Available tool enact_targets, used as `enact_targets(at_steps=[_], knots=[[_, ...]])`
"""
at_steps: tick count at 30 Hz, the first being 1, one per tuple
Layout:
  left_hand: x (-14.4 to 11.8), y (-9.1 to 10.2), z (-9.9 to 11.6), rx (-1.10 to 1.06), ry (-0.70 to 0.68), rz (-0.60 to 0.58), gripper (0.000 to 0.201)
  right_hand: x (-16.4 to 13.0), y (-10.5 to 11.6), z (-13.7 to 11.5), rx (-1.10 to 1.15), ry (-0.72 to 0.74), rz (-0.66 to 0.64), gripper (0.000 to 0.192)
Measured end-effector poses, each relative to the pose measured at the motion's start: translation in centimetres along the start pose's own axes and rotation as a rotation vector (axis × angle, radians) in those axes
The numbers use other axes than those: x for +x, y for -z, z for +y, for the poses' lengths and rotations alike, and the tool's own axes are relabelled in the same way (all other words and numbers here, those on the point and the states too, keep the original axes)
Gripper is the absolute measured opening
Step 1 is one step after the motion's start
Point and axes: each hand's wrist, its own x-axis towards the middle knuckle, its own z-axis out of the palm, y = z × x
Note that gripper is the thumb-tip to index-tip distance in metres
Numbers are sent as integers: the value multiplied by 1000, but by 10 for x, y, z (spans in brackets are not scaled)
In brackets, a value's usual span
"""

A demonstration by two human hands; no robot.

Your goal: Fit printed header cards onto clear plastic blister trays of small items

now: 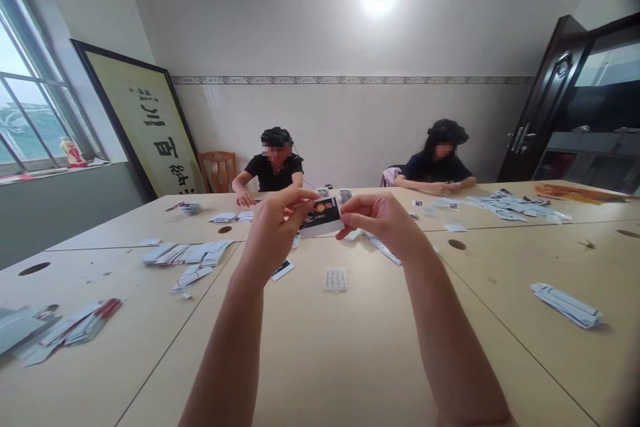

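Between my two hands, above the table, is a small black-and-white printed card with orange and red marks on its dark part. My left hand pinches its left end. At its right end, my right hand grips the edge between thumb and fingers. Below the card, a small clear plastic case with small items in rows lies on the table. Another black-and-white card rests partly hidden behind my left forearm. More white packets lie partly behind my right hand.
The wooden table has round holes and seams. White packets lie in piles at left, near left, right and far right. Two people sit across the table. A framed panel leans on the wall.
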Motion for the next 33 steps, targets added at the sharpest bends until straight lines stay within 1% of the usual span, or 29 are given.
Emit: enact_targets(at_steps=[2,3,6,7,8,9,10,12,13,18,21,24,26,33], knots=[[0,-3,-1,54,-44,29,19,0,0,1,-3,10,9,11],[1,-5,-1,106,-89,75,18,1,0,1,-2,22,23,11],[-1,-11,1,319,-307,318,13,2,-1,2,27,63,97,15],[-3,-13,3,368,-387,380,11,3,-2,2,39,70,123,16],[-5,-15,5,394,-453,406,8,3,-3,2,49,73,144,16],[-7,-16,8,399,-496,396,3,3,-4,2,57,75,164,16],[-10,-17,11,397,-517,360,2,3,-5,1,68,78,180,16],[-14,-18,15,397,-508,284,4,2,-7,0,98,87,190,17],[-15,-18,16,399,-485,266,3,2,-8,0,124,95,183,17],[-14,-19,16,300,-383,258,14,2,-15,2,249,131,120,19],[-15,-18,18,248,-328,302,13,2,-18,5,271,149,134,18],[-18,-17,22,159,-263,274,11,3,-20,6,296,178,146,16],[-20,-16,24,120,-244,239,12,3,-20,7,297,192,141,15],[-21,-18,22,109,-238,194,12,6,-21,7,282,198,110,15]])
